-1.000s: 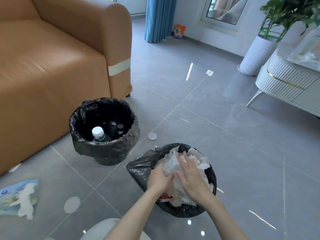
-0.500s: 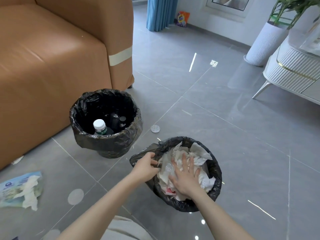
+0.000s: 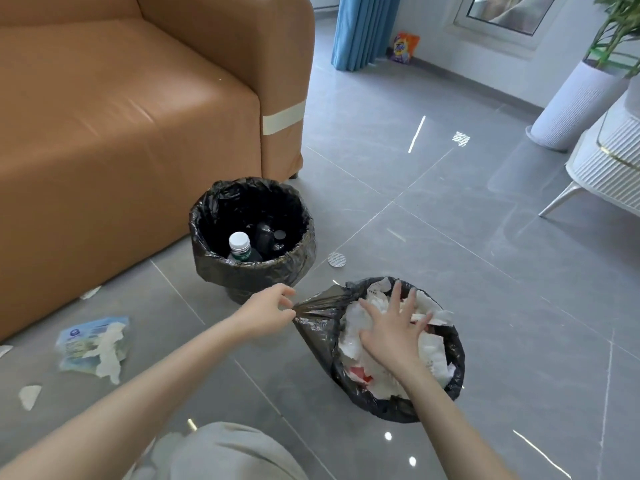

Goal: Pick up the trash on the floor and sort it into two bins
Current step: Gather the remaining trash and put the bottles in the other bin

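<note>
Sorting partly done: right hand (image 3: 391, 336), fingers flat, presses paper (image 3: 433, 351) into near bin (image 3: 458, 358); left hand (image 3: 266, 315) pinches liner (image 3: 322, 303); litter (image 3: 91, 344) at left lies unpicked.

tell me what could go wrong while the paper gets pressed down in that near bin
1. The left hand pinches the black liner and pulls it taut; the thin plastic may tear or slip off the rim.
2. The right hand presses flat on crumpled paper heaped above the rim of the near bin; pieces may spill out.
3. That sideways pull could tip the bin.
</note>
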Tool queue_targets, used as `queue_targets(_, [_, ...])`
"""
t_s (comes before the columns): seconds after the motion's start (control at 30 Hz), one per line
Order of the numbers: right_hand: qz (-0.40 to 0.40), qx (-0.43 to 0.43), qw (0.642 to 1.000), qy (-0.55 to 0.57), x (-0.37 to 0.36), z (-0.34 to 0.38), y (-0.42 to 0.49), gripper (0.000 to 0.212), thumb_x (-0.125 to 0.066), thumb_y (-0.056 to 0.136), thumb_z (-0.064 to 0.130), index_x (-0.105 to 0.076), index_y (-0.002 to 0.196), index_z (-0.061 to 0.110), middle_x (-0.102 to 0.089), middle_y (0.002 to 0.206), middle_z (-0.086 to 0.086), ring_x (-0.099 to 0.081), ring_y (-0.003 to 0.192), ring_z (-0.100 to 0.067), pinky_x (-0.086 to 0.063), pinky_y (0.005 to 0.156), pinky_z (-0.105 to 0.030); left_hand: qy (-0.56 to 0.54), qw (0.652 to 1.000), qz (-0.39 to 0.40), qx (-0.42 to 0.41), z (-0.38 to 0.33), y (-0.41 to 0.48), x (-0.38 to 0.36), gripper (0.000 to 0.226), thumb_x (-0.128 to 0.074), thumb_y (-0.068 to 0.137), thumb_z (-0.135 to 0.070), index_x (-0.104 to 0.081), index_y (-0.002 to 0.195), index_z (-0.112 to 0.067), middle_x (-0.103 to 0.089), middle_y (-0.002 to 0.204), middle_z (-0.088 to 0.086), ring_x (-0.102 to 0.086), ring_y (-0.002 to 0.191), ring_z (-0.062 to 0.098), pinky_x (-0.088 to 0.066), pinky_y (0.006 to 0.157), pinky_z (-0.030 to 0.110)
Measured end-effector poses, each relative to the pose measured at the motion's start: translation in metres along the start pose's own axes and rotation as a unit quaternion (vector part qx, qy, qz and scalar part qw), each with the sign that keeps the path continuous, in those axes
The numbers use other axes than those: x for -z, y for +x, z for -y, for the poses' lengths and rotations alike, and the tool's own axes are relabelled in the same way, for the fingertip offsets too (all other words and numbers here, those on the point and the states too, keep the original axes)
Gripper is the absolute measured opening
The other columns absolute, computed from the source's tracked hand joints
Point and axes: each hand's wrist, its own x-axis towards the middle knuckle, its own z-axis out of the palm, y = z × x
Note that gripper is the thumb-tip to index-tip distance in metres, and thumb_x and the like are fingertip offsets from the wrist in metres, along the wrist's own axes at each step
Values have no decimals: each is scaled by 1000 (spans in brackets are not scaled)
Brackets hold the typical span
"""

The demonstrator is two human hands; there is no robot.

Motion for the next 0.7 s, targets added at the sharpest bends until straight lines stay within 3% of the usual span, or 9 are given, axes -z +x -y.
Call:
queue_targets(0.17, [-71, 70, 995, 13, 34, 52, -12, 50, -44, 91, 25, -39, 139, 34, -20, 155, -3, -7, 143, -34, -5, 114, -62, 24, 999, -31, 28, 27, -30, 46, 40, -48, 94, -20, -43, 134, -19, -55, 129, 0, -53, 109, 14, -39, 84, 20])
queue_targets(0.3, [-93, 175, 979, 42, 31, 106, -20, 51, -46, 87, 22, -44, 137, 30, -46, 140, 1, -37, 127, -27, -29, 108, -42, 20, 995, -63, 74, 70, -64, 78, 35, -48, 94, -18, -47, 129, -19, -58, 125, -1, -52, 101, 11, -38, 80, 19])
queue_targets(0.43, [-51, 254, 965, 37, 2, 164, -33, 48, -45, 90, 24, -42, 138, 29, -52, 130, 2, -45, 115, -26, -38, 94, -35, -15, 986, -101, 134, 128, -105, 93, 35, -49, 93, -14, -49, 128, -15, -59, 122, 3, -53, 101, 14, -41, 82, 22])
queue_targets(0.6, [45, 317, 947, 13, -55, 220, -49, 43, -47, 93, 30, -43, 136, 27, -52, 130, -1, -44, 121, -27, -40, 93, -35, -89, 960, -151, 216, 215, -148, 75, 34, -53, 90, -11, -54, 123, -12, -62, 118, 6, -57, 109, 19, -44, 92, 25])
queue_targets(0.7, [129, 337, 933, 6, -97, 245, -53, 43, -50, 92, 28, -45, 135, 28, -50, 132, -1, -45, 123, -25, -42, 92, -35, -138, 941, -168, 258, 257, -169, 50, 35, -52, 89, -7, -54, 124, -9, -62, 117, 9, -57, 106, 19, -42, 85, 20])
